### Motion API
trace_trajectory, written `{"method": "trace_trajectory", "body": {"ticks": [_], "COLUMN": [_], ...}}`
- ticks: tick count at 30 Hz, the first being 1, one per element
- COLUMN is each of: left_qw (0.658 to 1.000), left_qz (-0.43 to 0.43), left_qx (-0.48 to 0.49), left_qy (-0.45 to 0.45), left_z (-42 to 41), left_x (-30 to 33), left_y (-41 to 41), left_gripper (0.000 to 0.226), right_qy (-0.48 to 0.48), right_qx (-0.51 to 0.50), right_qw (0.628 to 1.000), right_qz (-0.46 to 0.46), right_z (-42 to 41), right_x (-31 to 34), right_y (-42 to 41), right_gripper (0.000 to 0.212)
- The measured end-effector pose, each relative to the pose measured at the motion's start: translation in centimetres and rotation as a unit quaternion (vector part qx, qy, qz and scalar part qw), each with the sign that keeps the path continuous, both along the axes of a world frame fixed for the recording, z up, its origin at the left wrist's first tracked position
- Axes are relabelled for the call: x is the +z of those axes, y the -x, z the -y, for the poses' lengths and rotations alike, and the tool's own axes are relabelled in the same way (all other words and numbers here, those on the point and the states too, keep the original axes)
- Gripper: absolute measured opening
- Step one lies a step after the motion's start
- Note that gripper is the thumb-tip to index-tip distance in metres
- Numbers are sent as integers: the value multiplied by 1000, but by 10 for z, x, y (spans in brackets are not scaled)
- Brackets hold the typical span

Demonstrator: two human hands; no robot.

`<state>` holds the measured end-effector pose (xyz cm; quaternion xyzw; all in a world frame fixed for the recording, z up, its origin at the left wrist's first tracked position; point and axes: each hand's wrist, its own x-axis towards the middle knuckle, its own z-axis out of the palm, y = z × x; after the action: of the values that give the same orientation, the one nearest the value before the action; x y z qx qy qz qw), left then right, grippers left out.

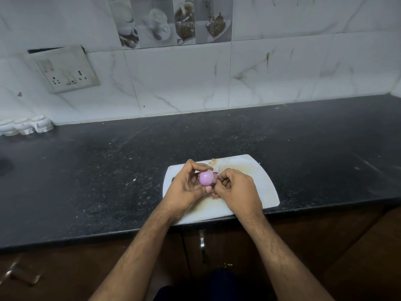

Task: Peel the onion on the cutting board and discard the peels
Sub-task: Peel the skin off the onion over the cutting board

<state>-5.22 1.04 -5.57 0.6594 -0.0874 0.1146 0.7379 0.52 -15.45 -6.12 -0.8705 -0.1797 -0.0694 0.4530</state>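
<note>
Marble wall tiles back the dark worktop (108, 170), where I keep the white cutting board (249, 187) at the near edge so falling skin lands on it. Above the board, my left hand (186, 187) cradles the onion (206, 178) with curled fingers, steadying it, while my right hand (236, 190) pinches the loosened peel (215, 177) at its side.

The hands (217, 187) hide the onion's (206, 178) far side.

Black speckled countertop (86, 170) bearing white cutting board (256, 183), perhaps small white cups (26, 126) far left.
</note>
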Motion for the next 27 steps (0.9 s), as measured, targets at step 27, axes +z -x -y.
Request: {"method": "trace_trajectory", "body": {"ticks": [27], "left_qw": [996], "left_qz": [-26], "left_qx": [-76], "left_qy": [26], "left_z": [2], "left_x": [1], "left_y": [-1], "left_gripper": [38], "right_qy": [-100], "right_qx": [134], "right_qw": [986], "right_qz": [11], "right_z": [13], "right_x": [9], "right_y": [-8], "right_gripper": [15]}}
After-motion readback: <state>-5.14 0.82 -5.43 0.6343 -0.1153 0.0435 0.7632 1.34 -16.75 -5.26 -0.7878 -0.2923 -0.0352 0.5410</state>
